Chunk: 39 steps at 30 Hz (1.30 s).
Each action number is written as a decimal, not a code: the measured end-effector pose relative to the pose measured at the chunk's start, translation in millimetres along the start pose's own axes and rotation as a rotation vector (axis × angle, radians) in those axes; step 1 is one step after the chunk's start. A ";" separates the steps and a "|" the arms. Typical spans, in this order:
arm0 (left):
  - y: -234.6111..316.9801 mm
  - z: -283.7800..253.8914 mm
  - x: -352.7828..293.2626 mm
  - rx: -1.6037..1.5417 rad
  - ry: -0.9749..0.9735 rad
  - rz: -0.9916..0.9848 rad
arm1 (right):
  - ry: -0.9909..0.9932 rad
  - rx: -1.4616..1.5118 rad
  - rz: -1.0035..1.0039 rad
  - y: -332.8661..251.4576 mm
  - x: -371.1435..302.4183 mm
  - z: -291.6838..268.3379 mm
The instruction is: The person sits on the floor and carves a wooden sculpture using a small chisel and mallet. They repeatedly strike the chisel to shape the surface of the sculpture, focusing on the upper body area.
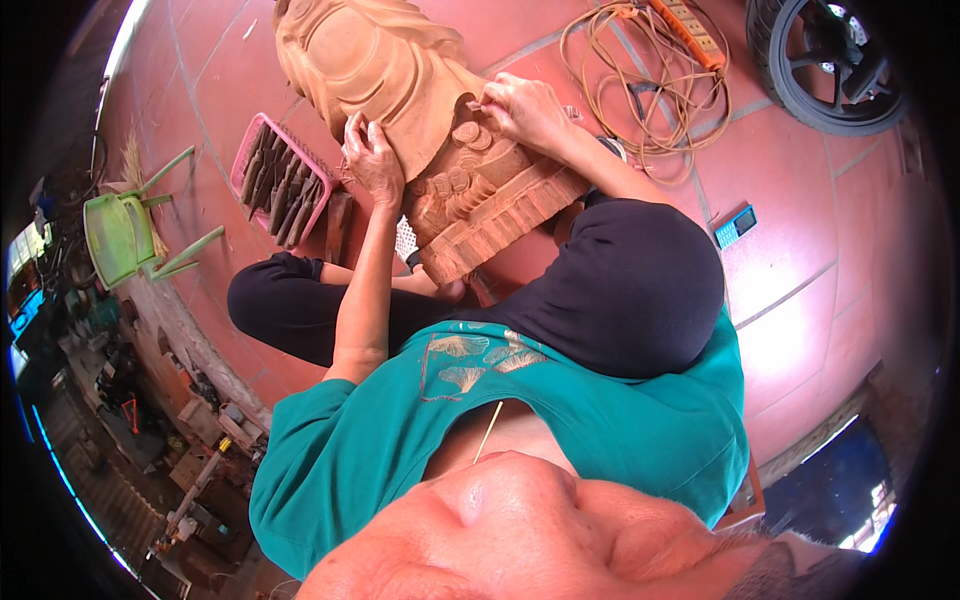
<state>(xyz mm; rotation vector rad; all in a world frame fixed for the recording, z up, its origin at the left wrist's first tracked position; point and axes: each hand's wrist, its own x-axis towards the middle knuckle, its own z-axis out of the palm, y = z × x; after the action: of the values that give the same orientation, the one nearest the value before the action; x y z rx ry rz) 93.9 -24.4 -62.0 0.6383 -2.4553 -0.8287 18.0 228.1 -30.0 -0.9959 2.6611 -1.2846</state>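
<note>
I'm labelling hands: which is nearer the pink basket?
The left hand, on the side of the wooden carving toward the pink basket; the right hand is opposite, nearer the orange power strip.

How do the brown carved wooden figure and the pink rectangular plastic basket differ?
The wooden figure is larger than the pink basket. The figure shows carved folds; the basket holds slim, dark tools. The left hand and right hand are at the figure, not the basket.

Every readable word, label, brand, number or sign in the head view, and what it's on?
None legible.
Blue phone: marks too small to read.
Orange power strip: too small to read.
Green shirt: leaf-like print, no readable words.
Tyre: no readable lettering.
Wooden carving: no lettering I can see.
</note>
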 end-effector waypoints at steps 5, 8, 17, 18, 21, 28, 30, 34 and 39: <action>7.0 -2.5 -0.5 0.010 -0.005 -0.005 | -0.046 -0.106 -0.099 -11.3 10.5 4.3; 6.7 -3.4 -0.6 0.016 -0.018 0.002 | -0.088 -0.243 -0.189 -10.4 20.2 17.9; 4.3 -3.7 -4.3 0.032 -0.010 0.003 | -0.097 -0.498 0.165 4.0 27.6 -32.5; 1.0 -2.6 -4.3 0.009 0.001 0.015 | -0.087 -0.415 0.170 3.7 26.8 -36.7; 0.7 1.0 -1.5 -0.008 0.031 0.053 | -0.079 -0.247 0.059 -3.5 30.5 -32.0; -5.1 3.5 0.5 0.007 0.035 0.035 | -0.095 -0.303 -0.191 -11.7 31.5 16.4; -2.2 2.9 2.1 -0.006 0.028 0.019 | -0.114 -0.379 -0.201 -19.2 35.7 10.4; -7.0 5.3 -1.3 -0.009 0.038 0.024 | -0.187 -0.650 -0.003 9.0 44.2 -38.6; -5.6 9.0 -1.3 0.012 0.065 -0.007 | -0.385 -0.409 0.159 -26.3 55.3 -98.0</action>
<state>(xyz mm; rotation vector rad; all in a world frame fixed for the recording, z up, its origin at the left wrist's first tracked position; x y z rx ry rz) 91.4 -23.7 -72.4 0.6675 -2.4028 -0.7843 -39.7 253.6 66.9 -0.9226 2.6657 -0.4644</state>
